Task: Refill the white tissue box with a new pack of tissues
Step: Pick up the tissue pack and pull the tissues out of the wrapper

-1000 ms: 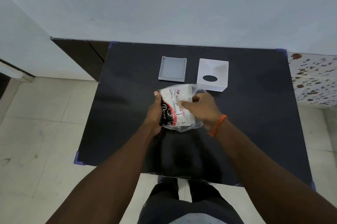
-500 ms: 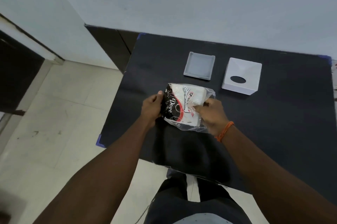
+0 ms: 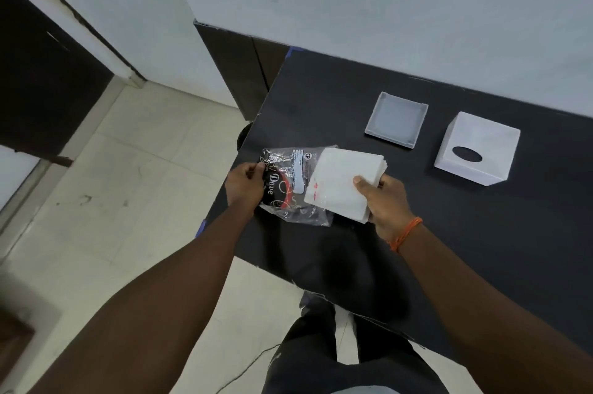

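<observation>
**A:** Tissue stack (image 3: 345, 186), where does it sit right now?

**B:** Held just above the black table (image 3: 481, 249), most of it already clear of the plastic wrapper (image 3: 288, 182). The right hand (image 3: 383, 201) has it by the near right corner, thumb on top, fingers curled underneath, clamped on the stack. The left hand (image 3: 245, 183) pinches the wrapper's far left end, fingers closed on the film.

**A:** How would you expect it to handle?

**B:** Light and soft, I'd say. It is a square pile of loose white sheets, so a 1-corner grip probably lets the free side droop or fan. Holding it across 2 opposite edges, with gentle squeeze, looks safer. The wrapper is thin, glossy, crinkled film with black and red print; likely slippery.

**A:** And the white tissue box (image 3: 478, 148)?

**B:** A matte, rigid-looking cube with a dark oval slot in the face turned up, standing well apart to the right. Its shallow grey base tray (image 3: 396, 119) lies separately beside it, to the left, rim upward.
</observation>
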